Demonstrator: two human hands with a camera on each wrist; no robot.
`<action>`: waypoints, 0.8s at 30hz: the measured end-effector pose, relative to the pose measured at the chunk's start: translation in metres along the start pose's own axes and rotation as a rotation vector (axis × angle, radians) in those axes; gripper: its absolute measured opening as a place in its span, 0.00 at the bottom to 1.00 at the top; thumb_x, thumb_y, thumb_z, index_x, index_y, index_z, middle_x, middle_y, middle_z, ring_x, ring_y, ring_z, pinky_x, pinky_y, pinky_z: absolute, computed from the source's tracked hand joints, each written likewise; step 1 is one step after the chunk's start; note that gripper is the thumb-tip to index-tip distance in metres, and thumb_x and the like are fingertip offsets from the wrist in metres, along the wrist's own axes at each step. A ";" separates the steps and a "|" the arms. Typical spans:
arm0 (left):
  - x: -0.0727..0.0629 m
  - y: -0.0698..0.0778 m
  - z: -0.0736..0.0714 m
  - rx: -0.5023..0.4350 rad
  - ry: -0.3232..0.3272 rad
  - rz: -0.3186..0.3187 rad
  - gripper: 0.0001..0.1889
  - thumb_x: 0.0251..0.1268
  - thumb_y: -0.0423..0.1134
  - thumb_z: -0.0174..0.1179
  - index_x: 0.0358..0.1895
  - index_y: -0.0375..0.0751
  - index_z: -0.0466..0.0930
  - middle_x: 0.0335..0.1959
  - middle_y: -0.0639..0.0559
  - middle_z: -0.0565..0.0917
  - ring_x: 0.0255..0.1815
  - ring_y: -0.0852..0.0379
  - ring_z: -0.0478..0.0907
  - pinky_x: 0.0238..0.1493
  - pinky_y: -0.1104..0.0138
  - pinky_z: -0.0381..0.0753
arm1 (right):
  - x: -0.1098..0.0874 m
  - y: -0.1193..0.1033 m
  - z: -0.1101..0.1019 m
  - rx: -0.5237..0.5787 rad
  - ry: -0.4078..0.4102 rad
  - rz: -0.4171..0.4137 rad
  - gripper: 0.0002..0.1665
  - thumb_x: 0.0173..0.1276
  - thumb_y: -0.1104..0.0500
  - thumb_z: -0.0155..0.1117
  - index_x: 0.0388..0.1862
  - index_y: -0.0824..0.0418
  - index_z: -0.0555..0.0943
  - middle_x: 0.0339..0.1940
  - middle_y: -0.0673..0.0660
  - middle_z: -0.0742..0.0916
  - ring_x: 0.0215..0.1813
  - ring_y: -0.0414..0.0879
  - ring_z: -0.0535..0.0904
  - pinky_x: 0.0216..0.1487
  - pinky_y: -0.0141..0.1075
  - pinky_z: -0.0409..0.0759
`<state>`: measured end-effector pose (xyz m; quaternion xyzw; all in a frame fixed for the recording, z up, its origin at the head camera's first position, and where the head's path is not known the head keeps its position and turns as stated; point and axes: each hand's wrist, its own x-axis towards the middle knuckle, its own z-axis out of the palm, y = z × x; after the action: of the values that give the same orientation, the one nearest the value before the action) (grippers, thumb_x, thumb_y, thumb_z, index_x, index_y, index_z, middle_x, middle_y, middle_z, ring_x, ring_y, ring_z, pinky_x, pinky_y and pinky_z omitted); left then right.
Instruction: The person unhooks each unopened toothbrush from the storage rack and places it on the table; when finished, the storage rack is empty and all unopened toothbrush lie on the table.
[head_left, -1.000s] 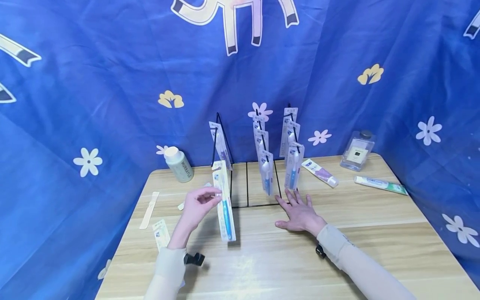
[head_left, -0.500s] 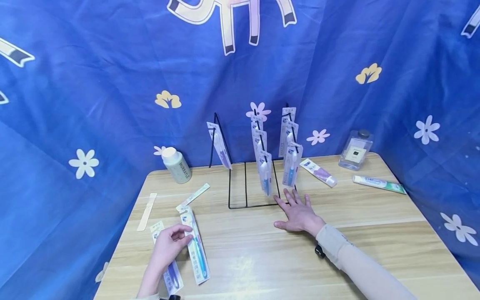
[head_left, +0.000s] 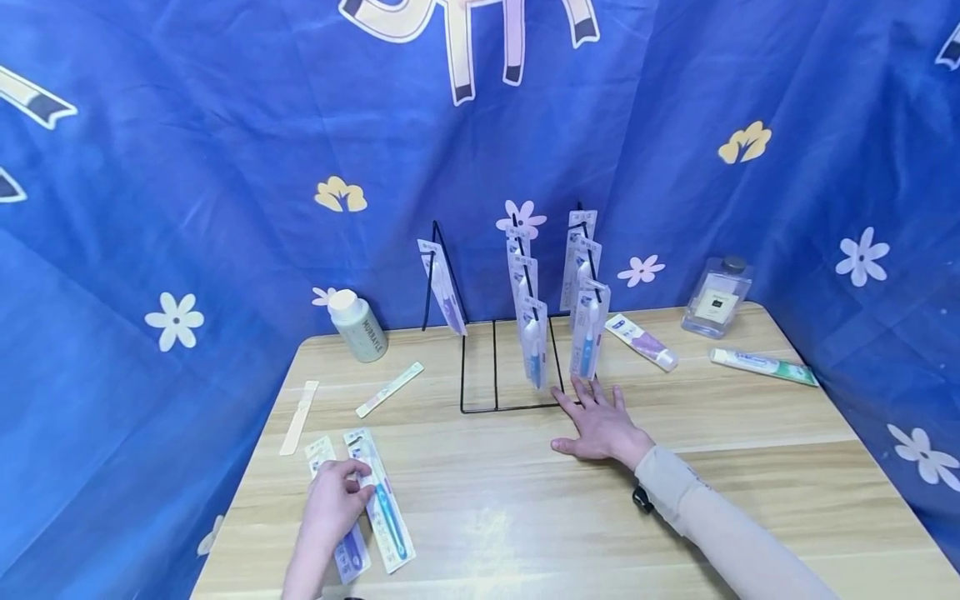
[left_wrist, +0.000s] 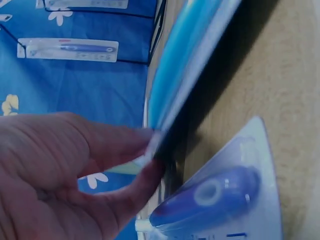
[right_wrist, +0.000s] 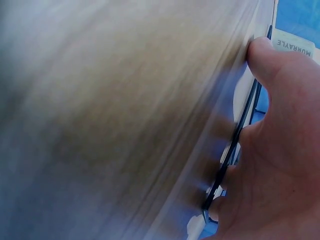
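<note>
Near the front left of the table, my left hand (head_left: 330, 504) pinches the edge of a packaged blue toothbrush (head_left: 392, 525). In the left wrist view, thumb and fingers (left_wrist: 125, 142) meet on that edge, and the pack is tilted over the wood. Beside it lies a packaged purple toothbrush (head_left: 350, 557), partly hidden by the hand. My right hand (head_left: 603, 429) rests with spread fingers at the front bar of a black wire rack (head_left: 480, 411). Packaged toothbrushes hang from its hooks: one pack (head_left: 444, 292) at left, several in the middle (head_left: 534, 343) and at right (head_left: 589, 329).
A grey-green bottle (head_left: 362, 331) stands at the back left, near two narrow strips, one pale (head_left: 299, 418) and one patterned (head_left: 390, 390). Rightward lie a purple-and-white tube (head_left: 642, 342) and a green-and-white tube (head_left: 765, 367), with a clear bottle (head_left: 717, 300) behind. A blue curtain (head_left: 247, 208) backs the table.
My left hand has carried the blue toothbrush pack from the rack's left side leftward and toward me, lowering it beside the purple one. The right hand has stayed in place.
</note>
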<state>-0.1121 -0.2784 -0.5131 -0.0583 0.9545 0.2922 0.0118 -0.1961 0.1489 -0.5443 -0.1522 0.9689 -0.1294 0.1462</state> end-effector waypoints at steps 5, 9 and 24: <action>-0.006 0.004 0.000 0.066 0.025 0.005 0.17 0.53 0.24 0.70 0.48 0.27 0.85 0.48 0.30 0.76 0.40 0.43 0.85 0.39 0.55 0.85 | 0.002 0.001 0.000 -0.027 0.002 0.002 0.56 0.65 0.23 0.57 0.85 0.40 0.50 0.86 0.61 0.48 0.85 0.67 0.39 0.77 0.73 0.37; -0.007 0.009 -0.005 0.099 0.058 0.017 0.17 0.55 0.25 0.70 0.50 0.26 0.84 0.48 0.31 0.78 0.43 0.42 0.81 0.43 0.51 0.84 | 0.002 -0.001 0.000 -0.028 -0.002 -0.004 0.56 0.65 0.23 0.57 0.85 0.41 0.50 0.87 0.61 0.47 0.85 0.66 0.37 0.77 0.73 0.36; 0.112 0.083 -0.001 -0.482 0.185 0.429 0.13 0.64 0.27 0.66 0.51 0.35 0.86 0.61 0.42 0.84 0.64 0.45 0.78 0.61 0.45 0.79 | -0.002 -0.003 0.000 -0.019 0.005 -0.005 0.56 0.65 0.24 0.58 0.85 0.42 0.51 0.86 0.63 0.49 0.84 0.69 0.41 0.77 0.73 0.37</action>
<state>-0.2334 -0.2222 -0.4719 0.1164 0.8454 0.4989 -0.1509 -0.1939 0.1471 -0.5426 -0.1555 0.9701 -0.1206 0.1420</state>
